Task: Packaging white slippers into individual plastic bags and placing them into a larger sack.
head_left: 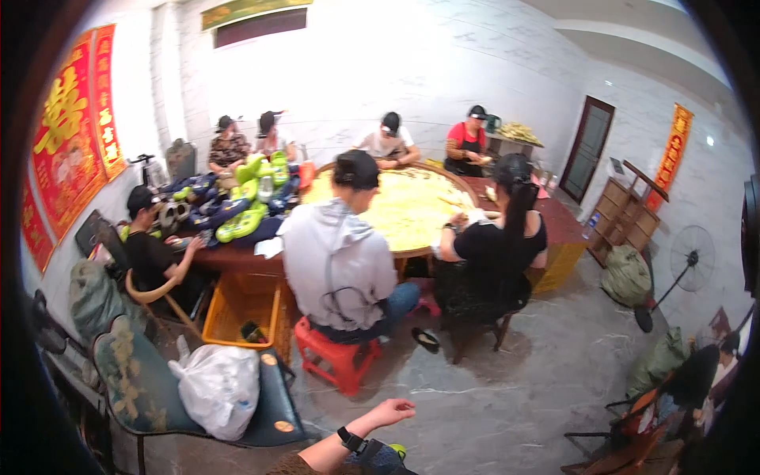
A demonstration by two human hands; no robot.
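1. One hand [388, 412], watch [349, 438] on its wrist, hangs over bare floor [507, 396], grip loosely spread, holding nothing; which hand cannot be told.
2. Nearest: a dark thing [380, 461] under the wrist.
3. Judged idle; any next move calls for reaching.

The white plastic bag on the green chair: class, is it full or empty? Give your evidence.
Full. The white plastic bag bulges roundly and rests slumped on the seat of the green chair, its top gathered.

7 seated ppl [339, 253], 1 red stool [339, 356]
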